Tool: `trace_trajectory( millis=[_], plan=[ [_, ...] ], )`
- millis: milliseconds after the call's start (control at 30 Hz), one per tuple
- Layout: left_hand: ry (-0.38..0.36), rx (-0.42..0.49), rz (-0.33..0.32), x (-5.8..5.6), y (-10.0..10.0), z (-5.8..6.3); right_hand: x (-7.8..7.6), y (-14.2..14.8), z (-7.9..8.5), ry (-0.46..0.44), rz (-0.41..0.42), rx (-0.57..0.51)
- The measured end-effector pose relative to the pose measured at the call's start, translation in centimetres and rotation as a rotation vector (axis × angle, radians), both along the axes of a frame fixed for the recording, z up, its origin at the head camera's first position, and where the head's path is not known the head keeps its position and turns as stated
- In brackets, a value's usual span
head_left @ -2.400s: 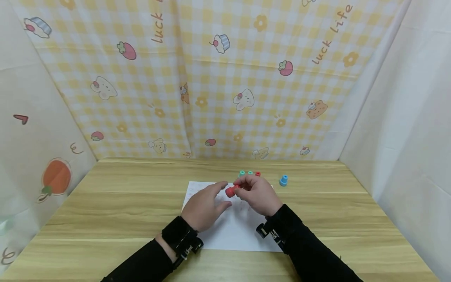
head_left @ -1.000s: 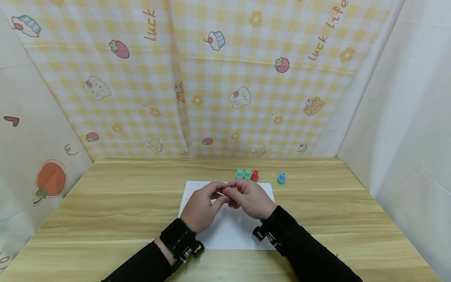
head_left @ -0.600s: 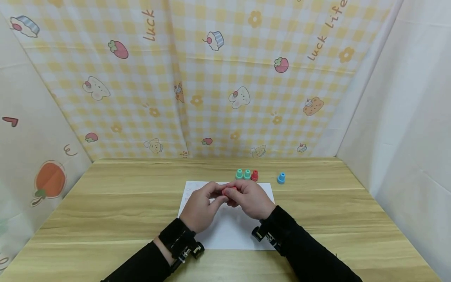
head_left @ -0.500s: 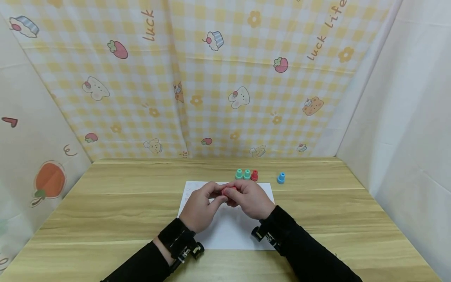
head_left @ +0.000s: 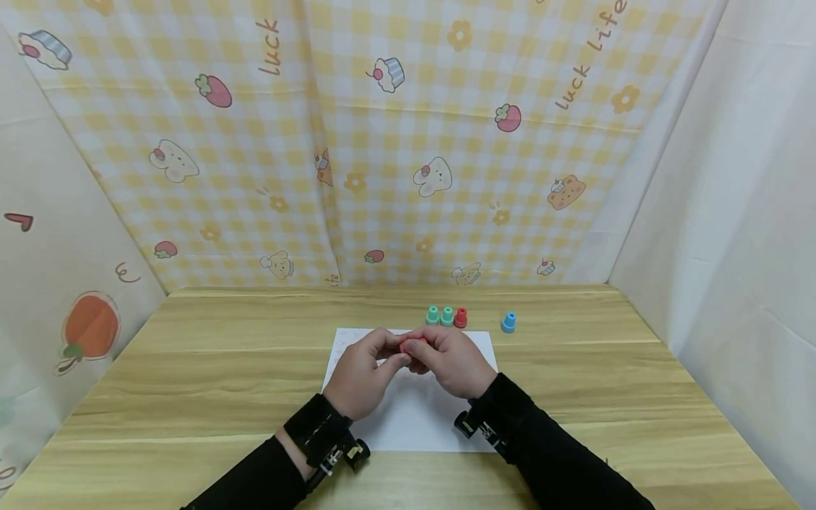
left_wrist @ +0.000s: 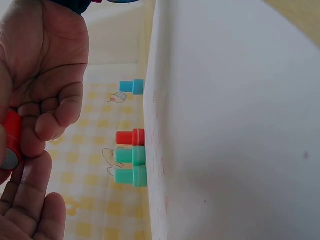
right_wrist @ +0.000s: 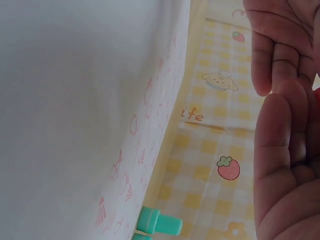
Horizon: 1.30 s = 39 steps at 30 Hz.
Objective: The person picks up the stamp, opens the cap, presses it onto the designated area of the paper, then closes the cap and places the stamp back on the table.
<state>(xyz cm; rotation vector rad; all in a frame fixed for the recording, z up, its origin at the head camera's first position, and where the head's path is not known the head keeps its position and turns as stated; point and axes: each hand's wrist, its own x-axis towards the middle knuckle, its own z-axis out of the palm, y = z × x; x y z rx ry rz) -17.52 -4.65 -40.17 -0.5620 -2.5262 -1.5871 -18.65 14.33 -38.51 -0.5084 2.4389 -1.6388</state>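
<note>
Right grip [head_left: 460, 363] and left grip [head_left: 358, 377] pinch one smooth red cylinder [left_wrist: 13, 129] above thin white paper [head_left: 421, 425].

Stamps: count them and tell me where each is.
5. Beyond the white paper, left to right: green stamp, second green stamp, red stamp and, set apart, blue stamp. A held red stamp is over the paper, partly covered. Others may be hidden.
</note>
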Motion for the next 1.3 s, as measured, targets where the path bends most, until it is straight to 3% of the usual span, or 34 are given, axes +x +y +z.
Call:
trace_trajectory(
  millis=[433,633,1100,1300],
  plan=[
    [-0.028,-0.028,0.01,0.16,-0.09,0.28,0.11,-0.26,0.05,0.007,0.002,-0.011],
    [-0.019,0.01,-0.004,0.09,-0.3,0.23,0.13,-0.35,-0.06,0.018,0.029,-0.027],
    [-0.083,0.034,-0.015,0.01,-0.31,0.21,0.14,-0.11,-0.16,0.035,0.05,-0.019],
    [-0.024,-0.003,0.013,0.11,-0.08,0.31,0.29,-0.34,-0.03,0.003,0.022,-0.035]
  ],
)
